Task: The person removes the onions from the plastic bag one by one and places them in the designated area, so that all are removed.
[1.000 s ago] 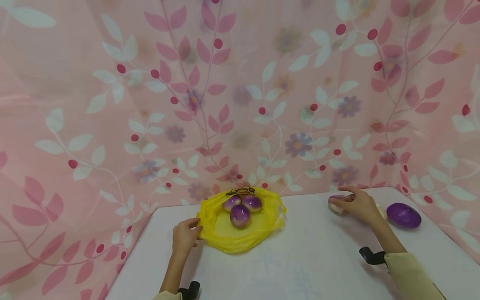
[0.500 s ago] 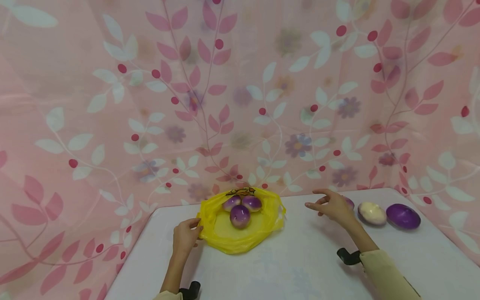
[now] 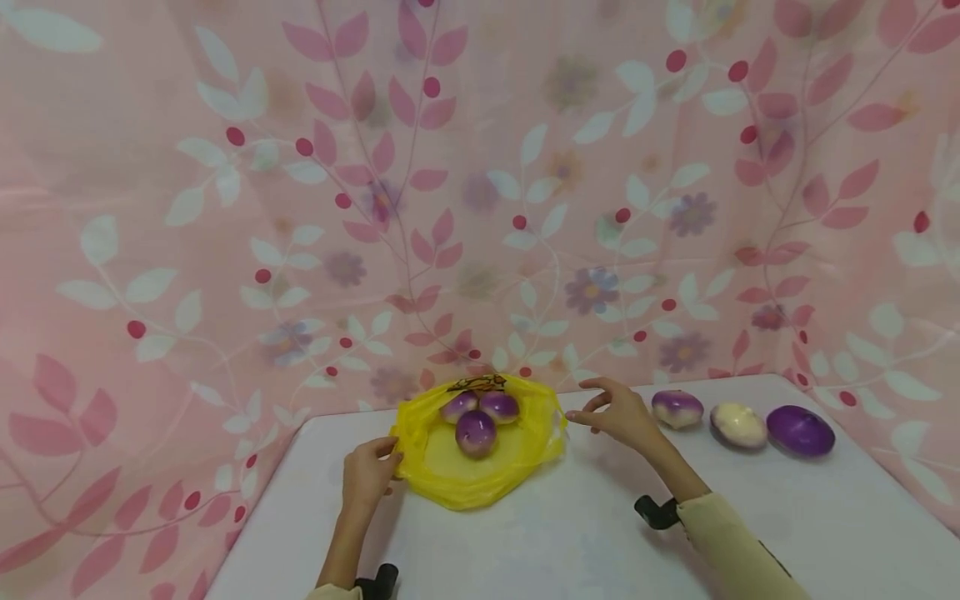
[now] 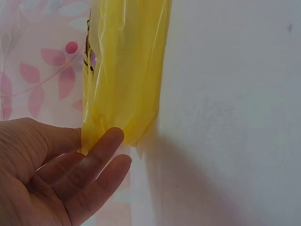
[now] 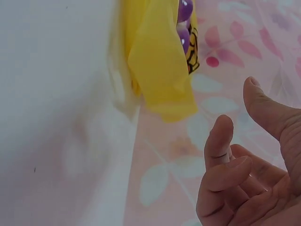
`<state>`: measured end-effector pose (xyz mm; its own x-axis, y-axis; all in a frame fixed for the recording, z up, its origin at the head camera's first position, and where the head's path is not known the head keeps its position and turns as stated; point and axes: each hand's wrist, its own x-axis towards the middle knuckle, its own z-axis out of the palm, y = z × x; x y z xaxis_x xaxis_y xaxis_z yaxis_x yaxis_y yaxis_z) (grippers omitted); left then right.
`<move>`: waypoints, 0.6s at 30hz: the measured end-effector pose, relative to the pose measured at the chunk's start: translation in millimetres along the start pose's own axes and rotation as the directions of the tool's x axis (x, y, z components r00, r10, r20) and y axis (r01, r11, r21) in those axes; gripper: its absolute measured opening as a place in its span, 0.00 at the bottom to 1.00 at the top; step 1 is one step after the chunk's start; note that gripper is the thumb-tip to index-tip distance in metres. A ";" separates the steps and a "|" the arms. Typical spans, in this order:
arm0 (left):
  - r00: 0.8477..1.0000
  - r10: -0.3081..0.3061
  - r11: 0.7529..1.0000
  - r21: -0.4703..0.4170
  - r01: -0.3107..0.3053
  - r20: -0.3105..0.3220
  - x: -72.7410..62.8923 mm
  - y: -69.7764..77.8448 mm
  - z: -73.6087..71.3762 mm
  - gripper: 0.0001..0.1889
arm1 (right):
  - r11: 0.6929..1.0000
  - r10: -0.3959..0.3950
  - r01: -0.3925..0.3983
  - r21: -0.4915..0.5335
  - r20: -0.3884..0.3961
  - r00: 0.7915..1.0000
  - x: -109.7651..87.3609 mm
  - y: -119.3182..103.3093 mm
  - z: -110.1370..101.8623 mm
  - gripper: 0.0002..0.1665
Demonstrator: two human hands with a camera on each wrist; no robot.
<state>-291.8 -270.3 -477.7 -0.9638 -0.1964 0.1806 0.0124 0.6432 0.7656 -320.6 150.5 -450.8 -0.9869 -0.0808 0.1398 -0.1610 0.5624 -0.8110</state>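
Observation:
A yellow plastic bag (image 3: 480, 492) lies on the table with its mouth spread wide. Inside it sit three glossy purple-and-white round vegetables (image 3: 476, 434), like turnips. My left hand (image 3: 367, 479) pinches the bag's left edge between thumb and fingers; the left wrist view shows the yellow film (image 4: 122, 84) between them. At the bag's right edge is my right hand (image 3: 618, 417), thumb and fingers apart and holding nothing. In the right wrist view a gap shows between that hand (image 5: 254, 174) and the bag's corner (image 5: 171, 101).
To the right stand three more such vegetables in a row: a purple-and-white one (image 3: 677, 409), one with its cream side up (image 3: 738, 426) and a deep purple one (image 3: 801, 431). They rest on the white table (image 3: 540, 542). A pink floral curtain (image 3: 480, 208) hangs behind.
My right hand has let go of the leftmost loose vegetable and moved left to the bag's right edge. That vegetable stays in the row. My left hand keeps its pinch on the bag.

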 end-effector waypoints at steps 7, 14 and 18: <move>1.000 0.013 1.000 -0.005 -0.013 0.002 2.6 -3.1 1.6 0.19 | 0.999 -0.028 0.026 0.036 0.033 0.999 4.1 -11.9 20.2 0.41; 1.000 0.011 1.000 0.011 -0.011 0.003 3.2 -4.1 2.0 0.18 | 0.998 -0.024 0.021 0.067 0.043 0.999 6.6 -27.2 40.5 0.40; 1.000 0.009 1.000 0.012 -0.009 0.003 2.2 -4.4 1.8 0.18 | 0.996 -0.022 0.018 0.086 0.046 0.999 9.4 -32.3 53.6 0.40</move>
<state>-294.5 -272.2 -481.7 -0.9645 -0.1883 0.1853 0.0178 0.6534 0.7568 -325.4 87.4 -453.7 -0.9826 -0.1312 0.1312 -0.1792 0.4880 -0.8542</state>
